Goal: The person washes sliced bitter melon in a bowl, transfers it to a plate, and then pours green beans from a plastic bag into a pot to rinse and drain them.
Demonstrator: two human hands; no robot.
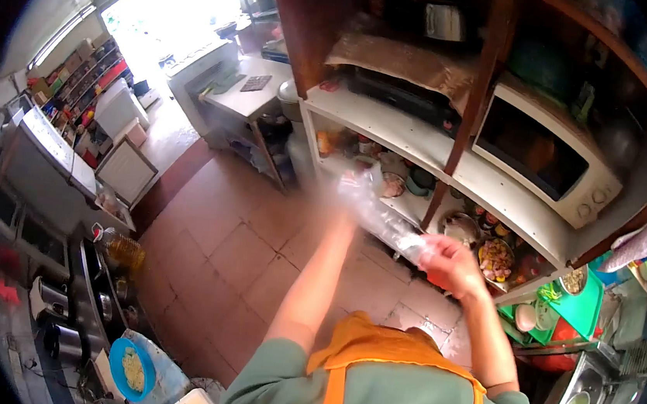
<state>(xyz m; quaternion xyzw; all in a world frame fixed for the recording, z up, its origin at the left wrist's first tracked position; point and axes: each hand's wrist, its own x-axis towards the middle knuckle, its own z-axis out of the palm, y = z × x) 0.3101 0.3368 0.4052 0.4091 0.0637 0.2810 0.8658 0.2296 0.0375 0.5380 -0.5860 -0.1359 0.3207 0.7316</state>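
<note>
A clear plastic bag [386, 217] is stretched between my two hands in front of the shelves. My right hand [451, 266] pinches its lower right end, fingers closed on the plastic. My left hand [346, 196] is at the bag's upper left end, smeared by motion, so its fingers cannot be made out. Behind the bag, the lower shelf holds bowls, one with pinkish food [393, 185], and a plate of chopped food [495, 259] lies to the right.
A white microwave [546, 149] stands on the right shelf. At lower right are a green tray [580, 305] and a sink [560, 396]. A blue bowl [131, 370] and an oil bottle [123, 249] are at lower left. Tiled floor [249, 249] lies below.
</note>
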